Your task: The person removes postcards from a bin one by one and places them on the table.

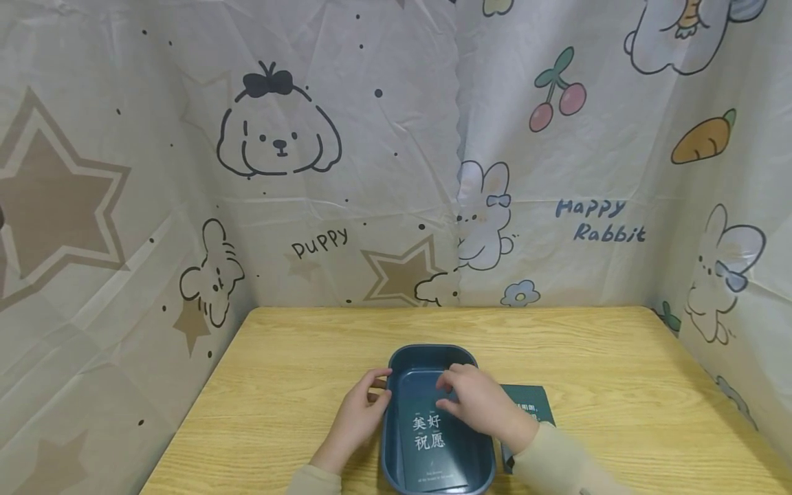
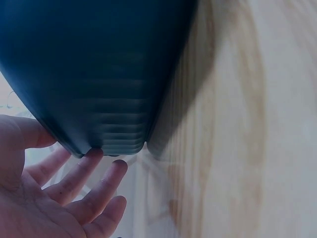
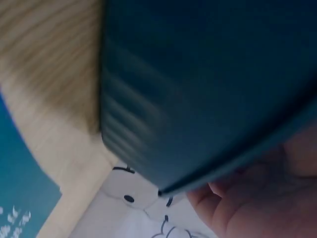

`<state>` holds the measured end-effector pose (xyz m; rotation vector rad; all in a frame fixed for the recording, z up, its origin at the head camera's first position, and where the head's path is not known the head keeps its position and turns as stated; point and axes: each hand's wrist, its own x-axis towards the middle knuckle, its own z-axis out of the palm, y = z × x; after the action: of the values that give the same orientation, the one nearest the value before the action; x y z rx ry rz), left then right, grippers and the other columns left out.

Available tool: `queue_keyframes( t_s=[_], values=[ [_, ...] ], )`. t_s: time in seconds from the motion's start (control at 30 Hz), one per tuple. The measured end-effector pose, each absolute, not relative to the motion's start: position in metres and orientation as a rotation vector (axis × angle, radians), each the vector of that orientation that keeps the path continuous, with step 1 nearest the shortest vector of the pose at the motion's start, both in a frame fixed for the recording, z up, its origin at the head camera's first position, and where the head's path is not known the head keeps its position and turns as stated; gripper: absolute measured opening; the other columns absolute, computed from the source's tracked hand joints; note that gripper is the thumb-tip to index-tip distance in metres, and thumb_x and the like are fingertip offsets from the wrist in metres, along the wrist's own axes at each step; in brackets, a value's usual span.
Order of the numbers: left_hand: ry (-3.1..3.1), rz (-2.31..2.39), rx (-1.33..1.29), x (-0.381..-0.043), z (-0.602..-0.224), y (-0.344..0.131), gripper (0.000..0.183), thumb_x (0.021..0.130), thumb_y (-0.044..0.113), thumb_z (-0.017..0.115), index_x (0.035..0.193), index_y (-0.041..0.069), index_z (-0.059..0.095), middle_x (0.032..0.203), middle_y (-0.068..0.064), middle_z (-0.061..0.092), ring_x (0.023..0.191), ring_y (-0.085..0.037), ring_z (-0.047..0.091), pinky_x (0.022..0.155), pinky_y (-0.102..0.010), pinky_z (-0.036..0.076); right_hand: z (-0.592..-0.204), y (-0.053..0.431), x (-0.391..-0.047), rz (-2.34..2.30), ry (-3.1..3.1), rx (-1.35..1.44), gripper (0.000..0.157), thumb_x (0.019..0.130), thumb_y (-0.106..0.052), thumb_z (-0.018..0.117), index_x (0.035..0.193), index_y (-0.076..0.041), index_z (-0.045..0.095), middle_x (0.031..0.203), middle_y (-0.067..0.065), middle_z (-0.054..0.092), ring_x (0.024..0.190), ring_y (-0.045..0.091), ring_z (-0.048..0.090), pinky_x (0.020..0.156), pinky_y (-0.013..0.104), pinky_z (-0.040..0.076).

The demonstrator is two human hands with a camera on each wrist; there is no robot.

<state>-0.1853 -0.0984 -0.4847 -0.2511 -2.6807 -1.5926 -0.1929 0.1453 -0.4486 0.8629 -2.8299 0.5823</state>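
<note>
From my end, the green book [image 1: 430, 457] lies face up inside the tray [image 1: 433, 355], at about 7 o'clock from my right grip [image 1: 475, 399], its long axis close to the tray's own 12-to-6 line. That grip is the nearer one, hanging over the tray, fingers loosely bent around nothing; I can't tell if a fingertip touches the cover. My left grip [image 1: 365, 407] is relaxed and unclosed, resting at the tray's 9 o'clock rim. A second book [image 1: 529, 399] crowds the 3 o'clock side, partly under my right sleeve [image 1: 559, 450]; more surface [image 1: 266, 405] stretches toward 9.
</note>
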Motion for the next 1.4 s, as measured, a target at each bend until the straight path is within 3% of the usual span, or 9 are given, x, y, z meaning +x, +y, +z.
queue_keyframes(
  t_s=[0.2, 0.67, 1.4],
  values=[
    [-2.675, -1.587, -0.251, -0.185, -0.485, -0.098, 0.037, 0.100, 0.012, 0.061, 0.137, 0.011, 0.060, 0.118, -0.014, 0.069, 0.096, -0.024, 0.069, 0.079, -0.036, 0.059, -0.454, 0.136, -0.190, 0.488, -2.911, 0.897, 0.031, 0.085, -0.029, 0.085, 0.109, -0.011, 0.076, 0.104, 0.002, 0.071, 0.097, 0.022, 0.066, 0.085, 0.042, 0.058],
    [-2.674, -1.615, -0.255, -0.183, -0.483, -0.098, 0.038, 0.100, 0.011, 0.062, 0.138, 0.011, 0.060, 0.118, -0.014, 0.069, 0.096, -0.024, 0.068, 0.078, -0.037, 0.058, -0.463, 0.127, -0.193, 0.306, -2.999, 0.880, 0.048, 0.079, -0.039, 0.088, 0.115, -0.010, 0.075, 0.113, 0.006, 0.070, 0.107, 0.026, 0.065, 0.094, 0.046, 0.056],
    [-2.686, -1.590, -0.240, -0.184, -0.482, -0.097, 0.038, 0.100, 0.011, 0.062, 0.138, 0.011, 0.060, 0.119, -0.015, 0.069, 0.097, -0.024, 0.068, 0.078, -0.036, 0.058, -0.465, 0.123, -0.193, 0.126, -3.037, 0.854, 0.056, 0.078, -0.044, 0.088, 0.119, -0.009, 0.075, 0.111, 0.005, 0.068, 0.104, 0.023, 0.063, 0.085, 0.040, 0.054]
  ],
)
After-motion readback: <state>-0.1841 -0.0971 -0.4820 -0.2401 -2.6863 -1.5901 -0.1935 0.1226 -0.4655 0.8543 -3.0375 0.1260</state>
